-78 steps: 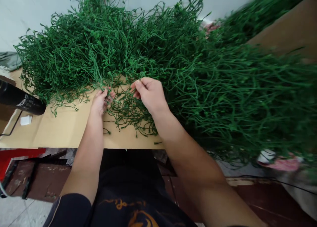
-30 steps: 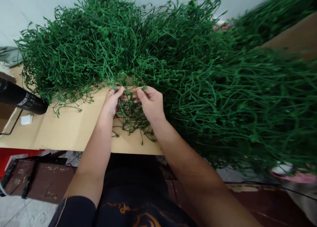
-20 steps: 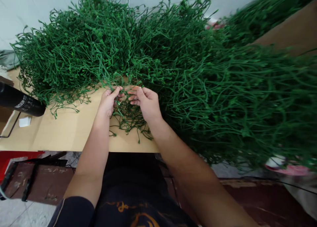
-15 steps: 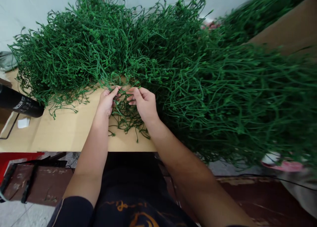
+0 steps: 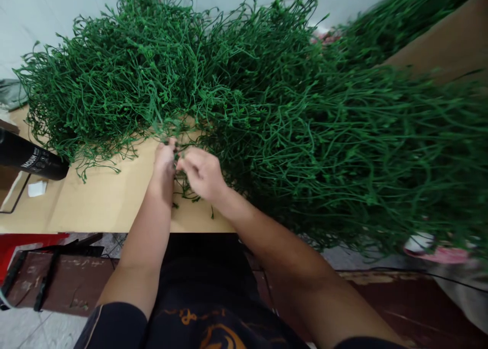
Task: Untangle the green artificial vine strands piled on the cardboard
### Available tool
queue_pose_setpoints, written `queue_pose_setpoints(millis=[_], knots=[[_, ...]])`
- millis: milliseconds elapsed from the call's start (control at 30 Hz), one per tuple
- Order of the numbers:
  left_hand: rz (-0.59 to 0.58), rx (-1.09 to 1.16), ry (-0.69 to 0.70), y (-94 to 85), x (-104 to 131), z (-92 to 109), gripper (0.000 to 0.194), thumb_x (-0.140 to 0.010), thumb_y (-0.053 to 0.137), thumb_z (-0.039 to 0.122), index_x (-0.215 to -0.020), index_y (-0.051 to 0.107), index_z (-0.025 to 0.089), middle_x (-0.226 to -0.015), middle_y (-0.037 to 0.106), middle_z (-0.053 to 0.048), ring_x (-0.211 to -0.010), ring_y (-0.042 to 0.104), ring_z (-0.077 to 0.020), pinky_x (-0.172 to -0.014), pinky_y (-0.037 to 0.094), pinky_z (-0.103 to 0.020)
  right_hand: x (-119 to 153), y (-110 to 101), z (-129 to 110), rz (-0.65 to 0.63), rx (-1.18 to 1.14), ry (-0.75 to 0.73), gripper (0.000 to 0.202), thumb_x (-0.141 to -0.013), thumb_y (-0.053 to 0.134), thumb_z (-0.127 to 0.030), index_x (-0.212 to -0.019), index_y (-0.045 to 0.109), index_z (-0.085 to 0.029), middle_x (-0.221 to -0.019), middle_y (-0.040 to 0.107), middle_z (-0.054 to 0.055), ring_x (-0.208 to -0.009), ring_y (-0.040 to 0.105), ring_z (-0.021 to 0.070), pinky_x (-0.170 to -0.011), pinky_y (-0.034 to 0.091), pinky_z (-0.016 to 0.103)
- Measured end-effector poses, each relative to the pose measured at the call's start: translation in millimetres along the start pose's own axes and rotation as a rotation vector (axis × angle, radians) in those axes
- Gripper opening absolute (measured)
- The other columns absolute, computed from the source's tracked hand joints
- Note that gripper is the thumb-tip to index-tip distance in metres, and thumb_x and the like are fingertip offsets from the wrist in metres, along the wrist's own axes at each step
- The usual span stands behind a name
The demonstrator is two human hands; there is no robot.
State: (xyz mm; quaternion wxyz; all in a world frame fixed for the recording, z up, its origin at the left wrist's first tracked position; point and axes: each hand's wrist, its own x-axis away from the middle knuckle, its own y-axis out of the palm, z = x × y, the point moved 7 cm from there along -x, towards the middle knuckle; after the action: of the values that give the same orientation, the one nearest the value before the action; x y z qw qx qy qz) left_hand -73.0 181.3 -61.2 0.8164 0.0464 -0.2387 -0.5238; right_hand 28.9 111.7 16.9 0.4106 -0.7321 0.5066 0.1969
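Just past the table's front edge, my left hand (image 5: 164, 158) is closed around thin green plant stems, its outline smeared by motion. Beside it, almost touching, my right hand (image 5: 203, 171) has its fingers curled in a pinch on the green stems. The exact spot of its grip is hidden by the fingers. Several loose stems (image 5: 188, 192) with small budded tips trail onto the cardboard below the hands. Behind both hands rises a large tangled heap of green stems (image 5: 125, 74).
Cardboard (image 5: 102, 196) covers the tabletop. At the left lie a black vacuum bottle (image 5: 32, 156) and a white scrap (image 5: 37, 188). More stems (image 5: 362, 151) spread over the right side, by a brown cardboard flap (image 5: 446, 44). A dark red bench (image 5: 64, 283) stands below.
My right hand has moved left and towards me, from holding stems apart to right beside my left hand. The left hand has shifted slightly and turned.
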Motion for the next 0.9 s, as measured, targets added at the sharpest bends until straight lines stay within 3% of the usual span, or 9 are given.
queue_pose_setpoints(millis=[67, 133, 267, 333, 400, 500, 567, 733, 900], knots=[[0.045, 0.047, 0.026, -7.6, -2.2, 3.8, 0.025, -0.09, 0.043, 0.017, -0.066, 0.045, 0.021, -0.054, 0.046, 0.006, -0.049, 0.037, -0.0059, -0.054, 0.034, -0.023, 0.8, 11.7, -32.4, -0.102, -0.019, -0.217, 0.023, -0.084, 0.038, -0.017, -0.068, 0.053, -0.02, -0.074, 0.061, 0.004, -0.075, 0.055, 0.0139, -0.073, 0.047, 0.029], [0.051, 0.091, 0.035, -9.5, 0.7, 7.7, 0.022, -0.088, 0.047, 0.017, -0.066, 0.047, 0.02, -0.056, 0.05, 0.005, -0.051, 0.042, -0.0052, -0.054, 0.036, -0.021, -4.8, 7.5, -43.5, -0.121, 0.032, -0.252, 0.023, -0.084, 0.037, -0.016, -0.069, 0.054, -0.02, -0.074, 0.06, 0.004, -0.075, 0.055, 0.0137, -0.073, 0.047, 0.028], [-0.062, 0.097, -0.024, 2.9, 12.8, 9.6, 0.012, -0.083, 0.055, 0.017, -0.071, 0.054, 0.015, -0.063, 0.058, 0.003, -0.056, 0.053, -0.0051, -0.054, 0.042, -0.019, -19.3, -63.5, 10.5, 0.131, 0.331, 0.214, 0.032, -0.091, 0.033, -0.032, -0.077, 0.058, -0.018, -0.077, 0.058, 0.007, -0.076, 0.056, 0.0159, -0.075, 0.047, 0.034], [-0.115, 0.096, -0.058, 9.6, 16.4, 8.4, 0.006, -0.081, 0.058, 0.018, -0.076, 0.058, 0.014, -0.069, 0.063, 0.001, -0.061, 0.058, -0.0059, -0.054, 0.043, -0.018, -16.1, -98.2, 38.9, 0.194, 0.457, 0.341, 0.035, -0.09, 0.035, -0.041, -0.096, 0.059, -0.017, -0.093, 0.059, 0.01, -0.085, 0.057, 0.019, -0.08, 0.047, 0.039], [-0.147, 0.102, -0.064, 13.7, 17.3, 8.0, 0.004, -0.079, 0.059, 0.018, -0.079, 0.059, 0.014, -0.074, 0.065, 0.0, -0.065, 0.06, -0.0064, -0.057, 0.045, -0.018, -10.2, -115.0, 57.1, 0.198, 0.547, 0.39, 0.047, -0.087, 0.04, -0.049, -0.118, 0.05, -0.015, -0.115, 0.052, 0.016, -0.1, 0.056, 0.0245, -0.085, 0.045, 0.044], [-0.181, 0.083, -0.061, 16.0, 17.4, 7.1, 0.007, -0.077, 0.062, 0.02, -0.082, 0.061, 0.014, -0.075, 0.067, -0.001, -0.07, 0.063, -0.0084, -0.062, 0.048, -0.019, -5.4, -104.8, 57.6, 0.176, 0.612, 0.345, 0.065, -0.083, 0.045, -0.055, -0.132, 0.036, -0.015, -0.132, 0.039, 0.02, -0.119, 0.044, 0.0315, -0.091, 0.042, 0.05], [-0.176, 0.068, -0.062, 13.9, 18.1, 6.3, 0.007, -0.076, 0.063, 0.021, -0.081, 0.062, 0.015, -0.07, 0.066, -0.001, -0.07, 0.064, -0.0101, -0.064, 0.05, -0.021, -8.5, -82.2, 46.3, 0.142, 0.595, 0.273, 0.06, -0.082, 0.048, -0.053, -0.129, 0.041, -0.016, -0.13, 0.043, 0.018, -0.119, 0.043, 0.0311, -0.093, 0.041, 0.049], [-0.22, 0.092, -0.047, 13.5, 19.3, 5.0, 0.005, -0.076, 0.063, 0.019, -0.074, 0.062, 0.014, -0.059, 0.062, 0.0, -0.065, 0.063, -0.0113, -0.065, 0.051, -0.022, -21.6, -32.4, 41.1, -0.047, 0.466, 0.343, 0.019, -0.083, 0.052, -0.031, -0.087, 0.062, -0.015, -0.088, 0.062, 0.011, -0.086, 0.055, 0.0229, -0.08, 0.044, 0.039], [-0.241, 0.132, -0.007, 17.8, 14.2, 5.4, 0.009, -0.076, 0.063, 0.021, -0.074, 0.059, 0.014, -0.068, 0.066, -0.001, -0.064, 0.063, -0.0096, -0.065, 0.05, -0.022, -18.3, -32.8, 51.2, -0.003, 0.352, 0.39, 0.019, -0.085, 0.044, -0.023, -0.07, 0.055, -0.018, -0.074, 0.059, 0.005, -0.072, 0.051, 0.0168, -0.072, 0.04, 0.031]])
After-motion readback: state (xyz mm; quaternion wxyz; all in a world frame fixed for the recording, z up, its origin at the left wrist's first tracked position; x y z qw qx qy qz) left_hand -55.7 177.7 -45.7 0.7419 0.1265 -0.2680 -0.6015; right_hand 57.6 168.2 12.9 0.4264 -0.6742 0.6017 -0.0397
